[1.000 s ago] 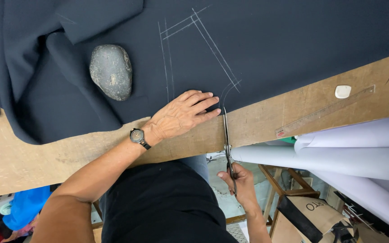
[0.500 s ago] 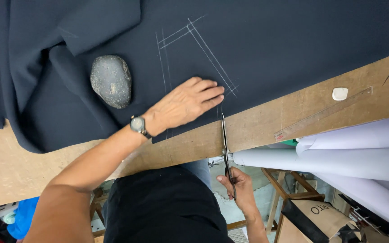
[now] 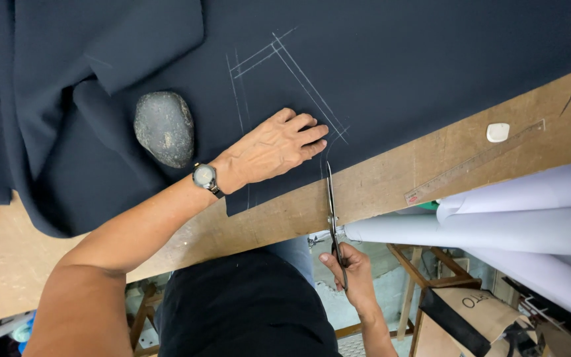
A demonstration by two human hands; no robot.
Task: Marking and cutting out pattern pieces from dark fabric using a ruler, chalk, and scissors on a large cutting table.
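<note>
Head view, looking down on a cutting desk (image 3: pixel 391 192) of bare brown board. A large piece of dark navy fabric (image 3: pixel 398 73) is lying across the desk, its near edge running obliquely from lower left to upper right and leaving a strip of bare board between cloth and desk edge. White chalk lines (image 3: pixel 299 73) are marking an open, angular outline on the fabric.

The left hand (image 3: pixel 275 145) is pressing flat on the fabric, fingers held together and extended, fingertips lying just beside the lower end of the chalk lines; it is clamped on nothing. A wristwatch (image 3: pixel 204 176) is sitting on that wrist.

The right hand (image 3: pixel 351 268) is reaching up from below the desk edge, closed around the handles of long scissors (image 3: pixel 332 211). The blades are crossing the bare strip and entering the near edge of the fabric, their tips ending just beside the left fingertips.

A grey rounded stone (image 3: pixel 164 127) is resting on the fabric, near the left wrist and apart from it. To the right, a clear ruler (image 3: pixel 474 164) is lying along the board, with a small white piece of chalk (image 3: pixel 497 132) just above it; both are well apart from the scissors. White paper rolls (image 3: pixel 497 225) are lying below the desk edge at right.
</note>
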